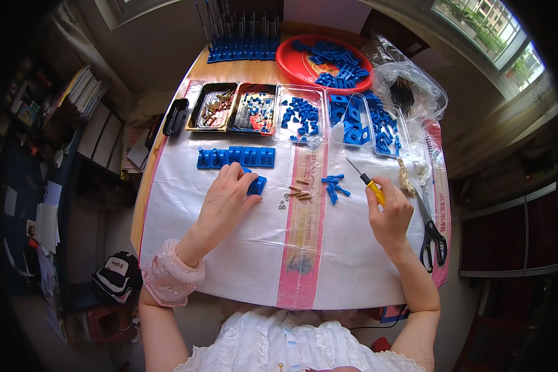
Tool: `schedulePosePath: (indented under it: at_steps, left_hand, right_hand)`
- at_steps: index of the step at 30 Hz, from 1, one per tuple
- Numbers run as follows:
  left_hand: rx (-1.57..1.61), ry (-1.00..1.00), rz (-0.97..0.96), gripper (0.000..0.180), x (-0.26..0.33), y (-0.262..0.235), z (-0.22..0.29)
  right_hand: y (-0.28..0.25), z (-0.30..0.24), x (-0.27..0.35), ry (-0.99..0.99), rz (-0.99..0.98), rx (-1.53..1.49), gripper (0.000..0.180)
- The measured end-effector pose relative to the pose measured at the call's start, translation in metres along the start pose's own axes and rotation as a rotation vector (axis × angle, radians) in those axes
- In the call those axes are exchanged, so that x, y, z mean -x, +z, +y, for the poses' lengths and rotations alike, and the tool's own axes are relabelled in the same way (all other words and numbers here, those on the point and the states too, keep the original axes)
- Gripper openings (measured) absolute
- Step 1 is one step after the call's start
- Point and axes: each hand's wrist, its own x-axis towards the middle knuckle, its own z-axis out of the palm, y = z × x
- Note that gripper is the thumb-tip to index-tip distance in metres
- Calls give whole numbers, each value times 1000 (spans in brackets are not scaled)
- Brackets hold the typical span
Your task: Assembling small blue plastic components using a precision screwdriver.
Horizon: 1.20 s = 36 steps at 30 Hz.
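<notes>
My left hand [220, 197] is closed around a blue plastic block [258, 185] on the white cloth, its fingers hiding much of the piece. Just beyond it stands a row of similar blue blocks [248, 157]. In my right hand [393, 216] is a screwdriver [374, 188] with a yellow and black handle, its shaft pointing up and left, apart from the block. Between the hands lie several brass-coloured pins [300, 194], a few small metal nuts [283, 204] and a little pile of narrow blue plastic pieces [333, 188].
Trays of brass pins [217, 106], nuts [254, 111] and blue parts [301, 118] line the table's far side. Behind them are a red basin [285, 65] of blue parts and a rack-like row [242, 51] with upright rods. Black-handled scissors [434, 242] lie at right.
</notes>
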Motion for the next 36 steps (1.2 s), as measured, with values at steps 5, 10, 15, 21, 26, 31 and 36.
schedulePosePath:
  at_steps: [5, 10, 15, 21, 26, 31, 36]
  left_hand:
    - [-21, 44, 4, 41, 4, -1, 4]
    - [-51, 65, -22, 41, 8, -3, 8]
    - [-176, 34, -18, 36, 11, -5, 10]
    - [-246, 43, -13, 34, 17, -10, 17]
    - [-87, 100, -50, 32, 26, -28, 44]
    - [83, 195, -331, 42, 27, -18, 72]
    - [36, 216, -281, 44, 17, 3, 69]
  right_hand:
    - [11, 18, 2, 61, -131, 244, 19]
    - [15, 15, 5, 31, -197, 265, 21]
    - [11, 7, -1, -153, -86, 167, 28]
    - [21, -7, 6, -378, -152, -46, 34]
    - [31, -5, 10, -428, -183, -25, 38]
    - [33, -2, 12, -411, -162, -12, 37]
    - [31, 0, 14, -357, -108, 4, 35]
